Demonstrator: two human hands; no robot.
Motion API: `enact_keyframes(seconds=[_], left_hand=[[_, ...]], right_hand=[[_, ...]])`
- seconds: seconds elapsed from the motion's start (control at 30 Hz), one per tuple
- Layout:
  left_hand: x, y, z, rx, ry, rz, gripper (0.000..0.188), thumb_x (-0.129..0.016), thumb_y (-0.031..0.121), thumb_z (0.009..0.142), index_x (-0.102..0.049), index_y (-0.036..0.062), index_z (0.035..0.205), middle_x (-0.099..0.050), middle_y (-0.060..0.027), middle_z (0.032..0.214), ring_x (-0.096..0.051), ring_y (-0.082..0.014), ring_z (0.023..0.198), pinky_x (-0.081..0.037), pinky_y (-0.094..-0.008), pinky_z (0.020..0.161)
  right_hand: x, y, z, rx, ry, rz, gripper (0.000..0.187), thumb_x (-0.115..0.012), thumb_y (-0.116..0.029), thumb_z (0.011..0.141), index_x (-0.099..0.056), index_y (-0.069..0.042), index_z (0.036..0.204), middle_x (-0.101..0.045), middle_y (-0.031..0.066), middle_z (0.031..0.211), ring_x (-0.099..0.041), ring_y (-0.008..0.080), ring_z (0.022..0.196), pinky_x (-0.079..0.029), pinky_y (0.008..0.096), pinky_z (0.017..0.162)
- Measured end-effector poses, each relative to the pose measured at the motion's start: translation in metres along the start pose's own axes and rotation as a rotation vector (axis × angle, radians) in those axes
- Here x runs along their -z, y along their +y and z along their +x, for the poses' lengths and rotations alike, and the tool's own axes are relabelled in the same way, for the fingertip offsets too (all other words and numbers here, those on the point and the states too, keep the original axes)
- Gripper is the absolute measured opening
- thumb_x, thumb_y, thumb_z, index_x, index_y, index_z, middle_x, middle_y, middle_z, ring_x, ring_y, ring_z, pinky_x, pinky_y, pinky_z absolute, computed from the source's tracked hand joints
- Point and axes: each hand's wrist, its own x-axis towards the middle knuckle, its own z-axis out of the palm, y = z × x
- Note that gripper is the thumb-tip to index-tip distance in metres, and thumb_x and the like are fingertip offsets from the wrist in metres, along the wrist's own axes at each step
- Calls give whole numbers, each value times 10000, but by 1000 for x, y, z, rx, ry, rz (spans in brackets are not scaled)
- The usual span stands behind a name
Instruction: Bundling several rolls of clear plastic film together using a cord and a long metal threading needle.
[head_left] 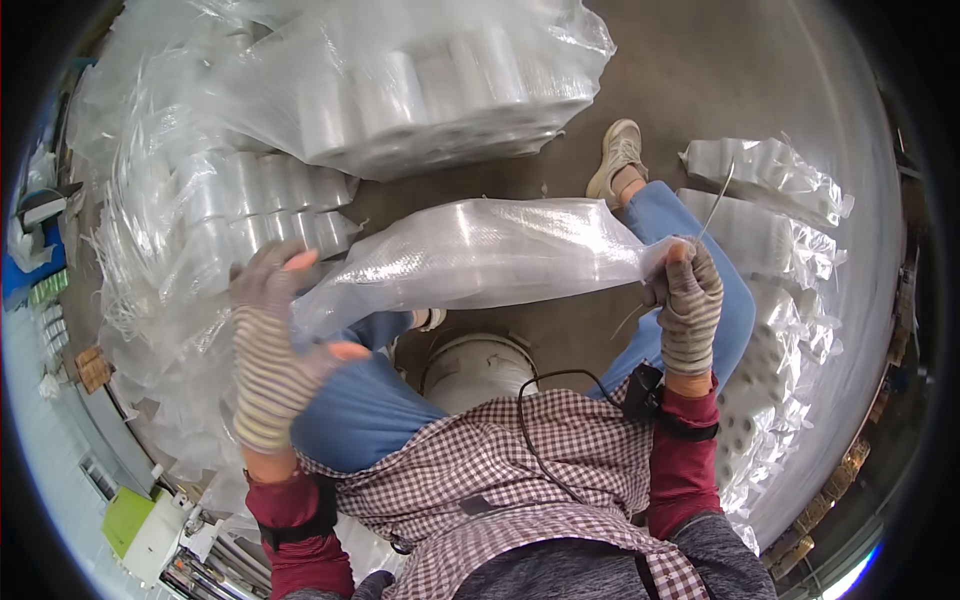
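A long translucent plastic bag (pixel 490 250) stretches across above my lap, its outline bulging in the middle. My right hand (pixel 690 300), in a striped knit glove with bare fingertips, is closed around the bag's gathered right end. A thin pale strip (pixel 717 200) sticks up from that hand; whether it is a tie or a wire I cannot tell. At the bag's left end is my left hand (pixel 275 345), gloved alike and slightly blurred, with thumb and fingers apart. The bag's left end lies loose beside it, partly behind the hand.
Large clear bags of rolls (pixel 420 90) are stacked ahead, with more wrapped rolls (pixel 260 200) at the left. Further bagged rolls (pixel 765 235) line the right side. A white bucket (pixel 480 370) stands between my legs. A dark cable (pixel 525 430) crosses my checked apron (pixel 500 440).
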Motion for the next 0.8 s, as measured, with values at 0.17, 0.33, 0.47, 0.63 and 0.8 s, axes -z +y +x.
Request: enact_keyframes(seconds=[0.17, 0.33, 0.47, 0.63, 0.8], left_hand=[[-61, 27, 26, -375, -106, 436, 617, -694, 344, 689, -506, 114, 1231, -539, -116, 1184, -490, -301, 1115, -358, -448, 959], [-69, 2, 17, -251, -340, -143, 334, -667, 262, 745, -609, 33, 981, -618, -142, 818, -599, -310, 764, -480, -359, 693], [-69, -3, 8, 352, -388, -803, 325, -683, 93, 769, -591, 9, 1069, -635, -25, 813, -600, -128, 727, -481, -245, 664], [-81, -10, 24, 320, -246, -1026, 214, -649, 79, 795, -590, 33, 994, -578, 31, 788, -511, -40, 647, -405, -171, 539], [-81, -4, 41, 543, -468, -1094, 220, -664, 122, 793, -585, 54, 987, -527, 55, 754, -479, -23, 615, -387, -158, 517]], right_hand=[[4, 0, -9, -13, 71, 85, 197, -598, -246, 880, -555, -53, 882, -502, -25, 642, -431, 50, 495, -311, 181, 435], [29, 10, -5, 27, 65, 88, 218, -616, -243, 866, -549, -45, 929, -507, -14, 657, -444, 59, 497, -331, 187, 422], [28, -4, 5, 54, -8, -129, 204, -648, -220, 838, -560, -67, 939, -493, -39, 685, -461, 41, 549, -360, 186, 479], [31, -17, 30, -45, -49, -312, 242, -690, -247, 798, -562, -58, 878, -479, -40, 672, -411, 29, 566, -345, 186, 503], [30, -19, 52, -180, -137, -343, 200, -656, -174, 785, -575, -32, 900, -494, -24, 659, -435, 49, 573, -379, 215, 512]])
